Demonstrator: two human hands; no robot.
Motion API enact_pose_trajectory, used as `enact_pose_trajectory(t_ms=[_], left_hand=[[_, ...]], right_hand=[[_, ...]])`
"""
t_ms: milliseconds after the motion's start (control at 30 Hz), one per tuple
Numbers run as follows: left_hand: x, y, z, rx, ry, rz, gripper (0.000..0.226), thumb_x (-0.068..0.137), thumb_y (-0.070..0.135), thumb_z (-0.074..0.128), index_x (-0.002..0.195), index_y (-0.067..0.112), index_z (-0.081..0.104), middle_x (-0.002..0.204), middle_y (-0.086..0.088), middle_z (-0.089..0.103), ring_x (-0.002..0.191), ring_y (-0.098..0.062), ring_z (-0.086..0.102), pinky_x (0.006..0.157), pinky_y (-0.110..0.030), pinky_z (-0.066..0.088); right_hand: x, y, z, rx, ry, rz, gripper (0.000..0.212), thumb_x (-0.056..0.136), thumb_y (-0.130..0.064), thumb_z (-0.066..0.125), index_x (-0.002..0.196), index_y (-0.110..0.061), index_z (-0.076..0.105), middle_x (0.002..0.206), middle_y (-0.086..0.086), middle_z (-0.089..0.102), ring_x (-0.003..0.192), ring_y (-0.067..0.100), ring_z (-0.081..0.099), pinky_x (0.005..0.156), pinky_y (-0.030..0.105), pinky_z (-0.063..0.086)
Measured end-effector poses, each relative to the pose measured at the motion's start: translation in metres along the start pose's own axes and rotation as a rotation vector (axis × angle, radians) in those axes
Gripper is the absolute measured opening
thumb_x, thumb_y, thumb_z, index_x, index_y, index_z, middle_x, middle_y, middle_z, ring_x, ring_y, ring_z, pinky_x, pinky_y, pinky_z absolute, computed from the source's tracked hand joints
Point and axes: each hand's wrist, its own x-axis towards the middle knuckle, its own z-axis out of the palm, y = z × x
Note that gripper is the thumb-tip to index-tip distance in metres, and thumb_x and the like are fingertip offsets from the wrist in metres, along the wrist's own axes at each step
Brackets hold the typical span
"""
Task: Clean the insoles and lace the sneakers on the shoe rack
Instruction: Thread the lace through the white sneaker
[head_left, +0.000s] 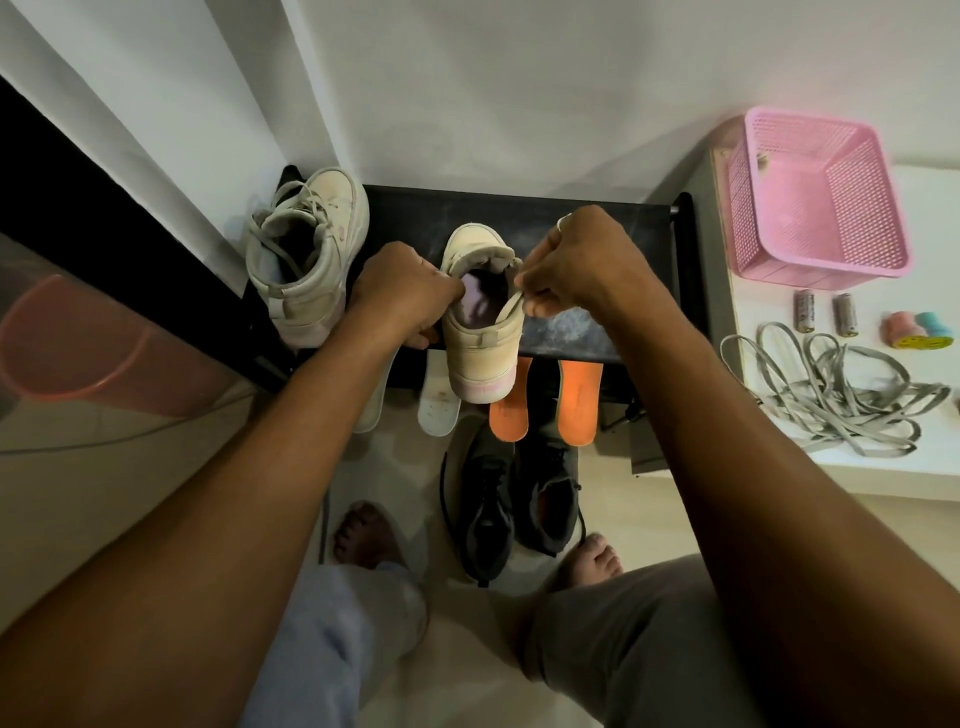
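Observation:
A cream sneaker (480, 358) with a pink sole stands on the black shoe rack (597, 332), heel toward me. My left hand (402, 291) grips its left side, thumb at the opening. My right hand (569, 273) pinches a cream lace (509, 309) at the sneaker's right edge. A second cream sneaker (306, 254), laced, leans at the rack's left end. Two white insoles (439, 408) and two orange insoles (579, 402) stick out from the shelf below.
A pair of black sneakers (514, 512) lies on the floor between my bare feet. On the white table at right sit a pink basket (810, 208), a tangle of grey laces (841, 395), two small rolls and coloured sponges. A red bucket (78, 353) is at left.

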Motion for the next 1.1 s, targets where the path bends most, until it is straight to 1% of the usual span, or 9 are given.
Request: enact_pose_trajectory(t_ms=[133, 300, 367, 467, 567, 633, 733, 833, 1100], left_hand=[[0.002, -0.002, 0.01, 0.096, 0.088, 0.055, 0.033, 0.086, 0.041, 0.074, 0.098, 0.011, 0.069, 0.083, -0.008, 0.071, 0.065, -0.024, 0.072, 0.06, -0.039, 0.064], [0.005, -0.004, 0.017, 0.141, 0.113, 0.055, 0.049, 0.085, 0.053, 0.071, 0.112, 0.013, 0.065, 0.097, -0.008, 0.07, 0.076, -0.028, 0.071, 0.068, -0.042, 0.063], [0.005, -0.003, 0.018, 0.137, 0.074, 0.035, 0.048, 0.087, 0.053, 0.069, 0.113, 0.013, 0.065, 0.098, -0.009, 0.071, 0.074, -0.029, 0.072, 0.065, -0.04, 0.063], [0.007, -0.001, 0.018, 0.145, 0.075, 0.029, 0.041, 0.088, 0.047, 0.07, 0.109, 0.012, 0.068, 0.093, -0.009, 0.071, 0.067, -0.027, 0.071, 0.051, -0.032, 0.058], [0.008, -0.001, 0.015, 0.175, 0.107, 0.049, 0.038, 0.086, 0.045, 0.073, 0.106, 0.012, 0.072, 0.091, -0.01, 0.071, 0.072, -0.028, 0.07, 0.061, -0.038, 0.062], [0.01, 0.0, 0.011, 0.19, 0.127, 0.044, 0.038, 0.083, 0.043, 0.074, 0.105, 0.012, 0.073, 0.095, -0.011, 0.071, 0.08, -0.03, 0.07, 0.07, -0.042, 0.062], [0.013, 0.001, 0.0, 0.21, 0.212, 0.05, 0.035, 0.084, 0.039, 0.074, 0.104, 0.011, 0.073, 0.098, -0.012, 0.072, 0.088, -0.03, 0.069, 0.063, -0.035, 0.05], [0.015, 0.0, -0.012, 0.184, 0.337, 0.064, 0.022, 0.085, 0.028, 0.07, 0.1, 0.013, 0.074, 0.098, -0.01, 0.072, 0.09, -0.029, 0.068, 0.062, -0.032, 0.04], [0.023, -0.009, -0.026, 0.124, 0.486, 0.07, 0.025, 0.088, 0.018, 0.062, 0.11, 0.015, 0.074, 0.109, -0.009, 0.073, 0.1, -0.029, 0.068, 0.069, -0.03, 0.043]], right_hand=[[0.005, 0.004, 0.005, -0.151, 0.049, -0.018, 0.022, 0.083, -0.023, 0.082, 0.088, -0.004, 0.073, 0.079, 0.008, 0.075, 0.069, 0.015, 0.075, 0.077, 0.035, 0.063], [0.016, 0.02, 0.014, -0.216, 0.142, -0.092, 0.035, 0.077, -0.039, 0.085, 0.092, -0.016, 0.063, 0.079, 0.001, 0.068, 0.062, 0.013, 0.068, 0.066, 0.032, 0.06], [0.022, 0.026, 0.022, -0.246, 0.137, -0.083, 0.038, 0.079, -0.039, 0.082, 0.1, -0.013, 0.064, 0.084, 0.002, 0.069, 0.068, 0.017, 0.07, 0.07, 0.034, 0.061], [0.028, 0.028, 0.034, -0.267, 0.15, -0.08, 0.028, 0.085, -0.031, 0.076, 0.098, -0.009, 0.065, 0.083, 0.005, 0.069, 0.066, 0.018, 0.07, 0.066, 0.032, 0.061], [0.031, 0.024, 0.044, -0.297, 0.227, -0.12, 0.016, 0.086, -0.02, 0.072, 0.087, -0.008, 0.061, 0.08, 0.007, 0.065, 0.07, 0.022, 0.066, 0.06, 0.032, 0.056], [0.032, 0.021, 0.052, -0.28, 0.253, -0.134, 0.015, 0.084, -0.018, 0.071, 0.086, -0.008, 0.06, 0.083, 0.01, 0.066, 0.073, 0.028, 0.067, 0.064, 0.039, 0.06], [0.03, 0.012, 0.06, -0.228, 0.281, -0.157, 0.02, 0.08, -0.021, 0.071, 0.091, -0.007, 0.063, 0.086, 0.012, 0.069, 0.074, 0.03, 0.068, 0.066, 0.043, 0.061], [0.029, -0.002, 0.068, -0.129, 0.305, -0.187, 0.036, 0.07, -0.035, 0.067, 0.094, -0.009, 0.066, 0.087, 0.011, 0.07, 0.076, 0.03, 0.069, 0.066, 0.043, 0.061], [0.038, -0.016, 0.095, 0.057, 0.347, -0.258, 0.045, 0.076, -0.047, 0.08, 0.101, -0.012, 0.064, 0.088, 0.001, 0.069, 0.077, 0.016, 0.068, 0.068, 0.037, 0.061]])
